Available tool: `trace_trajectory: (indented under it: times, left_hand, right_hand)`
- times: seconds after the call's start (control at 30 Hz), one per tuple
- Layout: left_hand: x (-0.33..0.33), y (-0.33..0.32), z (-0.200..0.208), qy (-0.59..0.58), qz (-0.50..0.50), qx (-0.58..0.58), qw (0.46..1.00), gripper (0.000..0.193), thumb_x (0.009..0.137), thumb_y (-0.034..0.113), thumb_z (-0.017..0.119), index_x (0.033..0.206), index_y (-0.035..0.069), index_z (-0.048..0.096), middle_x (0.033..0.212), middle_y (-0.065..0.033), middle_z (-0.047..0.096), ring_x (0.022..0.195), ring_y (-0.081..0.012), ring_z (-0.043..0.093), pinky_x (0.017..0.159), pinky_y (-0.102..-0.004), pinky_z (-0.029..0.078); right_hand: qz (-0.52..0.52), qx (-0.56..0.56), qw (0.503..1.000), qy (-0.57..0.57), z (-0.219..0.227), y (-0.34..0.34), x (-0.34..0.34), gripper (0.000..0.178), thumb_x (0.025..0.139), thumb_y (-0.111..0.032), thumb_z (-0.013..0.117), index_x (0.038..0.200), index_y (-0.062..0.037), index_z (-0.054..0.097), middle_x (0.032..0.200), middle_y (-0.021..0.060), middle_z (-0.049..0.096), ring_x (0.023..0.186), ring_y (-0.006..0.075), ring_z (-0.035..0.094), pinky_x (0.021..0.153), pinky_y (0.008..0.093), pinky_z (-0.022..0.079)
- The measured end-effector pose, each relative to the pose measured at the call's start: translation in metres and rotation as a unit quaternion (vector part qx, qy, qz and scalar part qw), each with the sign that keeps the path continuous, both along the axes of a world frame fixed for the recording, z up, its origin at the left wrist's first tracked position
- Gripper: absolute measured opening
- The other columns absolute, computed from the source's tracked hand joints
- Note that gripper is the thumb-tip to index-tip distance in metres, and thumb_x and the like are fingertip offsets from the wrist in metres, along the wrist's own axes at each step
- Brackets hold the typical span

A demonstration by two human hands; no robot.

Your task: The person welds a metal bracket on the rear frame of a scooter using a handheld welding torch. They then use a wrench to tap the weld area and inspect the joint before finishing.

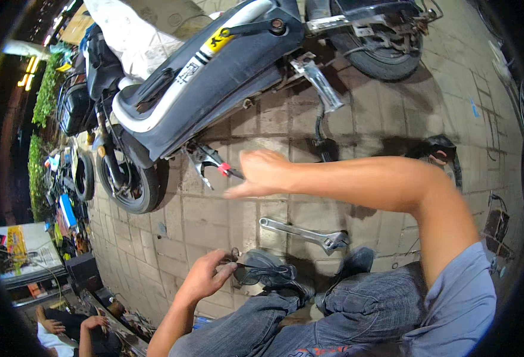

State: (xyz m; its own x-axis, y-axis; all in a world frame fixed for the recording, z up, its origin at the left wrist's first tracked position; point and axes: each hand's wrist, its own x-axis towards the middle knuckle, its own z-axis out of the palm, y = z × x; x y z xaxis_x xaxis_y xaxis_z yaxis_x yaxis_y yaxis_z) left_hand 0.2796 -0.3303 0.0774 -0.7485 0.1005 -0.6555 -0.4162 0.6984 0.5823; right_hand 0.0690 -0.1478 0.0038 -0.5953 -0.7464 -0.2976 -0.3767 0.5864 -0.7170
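Observation:
My right hand (265,172), smeared by motion, reaches left across the paving with its thumb stuck out. Close to its fingers is a forked, dark and silver metal piece with a red band (223,169), below the scooter's underside; whether the hand holds it I cannot tell. My left hand (207,275) is low in front of my shoe (261,268), finger and thumb closed around something small and dark, with a ring-like bit at the fingertips. An adjustable wrench (306,234) lies on the paving between my hands and feet. The dark grey and white scooter (214,101) leans across the upper view.
The scooter's front wheel (132,184) and rear wheel (387,53) rest on the paving. A loose tyre (84,175) and a cluttered glass-topped case (27,253) are at left. Another person's hand (94,322) shows at lower left. A black pedal-like part (326,149) hangs under the scooter.

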Motion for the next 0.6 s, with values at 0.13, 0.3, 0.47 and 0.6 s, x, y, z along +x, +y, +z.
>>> trace_trajectory:
  times: [0.13,0.3,0.47,0.6]
  left_hand:
    - [0.021,0.002,0.004,0.003,0.011,-0.015,1.000,0.023,0.088,0.016,0.066,0.104,0.001,0.063,0.092,-0.0152,0.067,0.085,-0.0277,0.065,0.069,-0.0355,0.050]
    - [0.035,0.001,0.008,-0.016,0.049,-0.019,0.999,0.024,0.088,0.020,0.065,0.103,0.001,0.063,0.095,-0.0174,0.066,0.090,-0.0353,0.065,0.072,-0.0398,0.051]
    - [0.025,0.004,0.009,-0.021,0.018,-0.021,0.999,0.024,0.088,0.019,0.065,0.103,0.001,0.063,0.095,-0.0176,0.066,0.089,-0.0361,0.064,0.073,-0.0401,0.051]
    - [0.017,0.005,0.009,-0.010,0.002,-0.012,1.000,0.025,0.088,0.020,0.065,0.104,0.001,0.063,0.095,-0.0179,0.066,0.090,-0.0363,0.064,0.073,-0.0403,0.051]
  right_hand:
    - [-0.041,0.037,0.997,-0.056,0.003,-0.052,0.009,0.077,0.072,-0.066,0.070,0.095,0.0070,0.069,0.100,0.0212,0.069,0.097,0.0339,0.067,0.084,0.0443,0.053]
    - [-0.073,-0.007,0.997,-0.027,-0.011,-0.054,0.012,0.039,0.071,-0.032,0.063,0.082,0.0054,0.068,0.084,0.0232,0.069,0.081,0.0366,0.069,0.071,0.0462,0.055]
    - [-0.080,-0.062,0.995,0.012,-0.035,-0.049,0.008,0.036,0.070,-0.030,0.062,0.075,0.0046,0.066,0.078,0.0244,0.067,0.077,0.0405,0.067,0.071,0.0480,0.054]
    - [-0.078,-0.047,0.994,-0.053,-0.027,-0.047,0.001,0.036,0.075,-0.030,0.061,0.076,0.0057,0.067,0.078,0.0245,0.068,0.076,0.0368,0.069,0.069,0.0467,0.055]
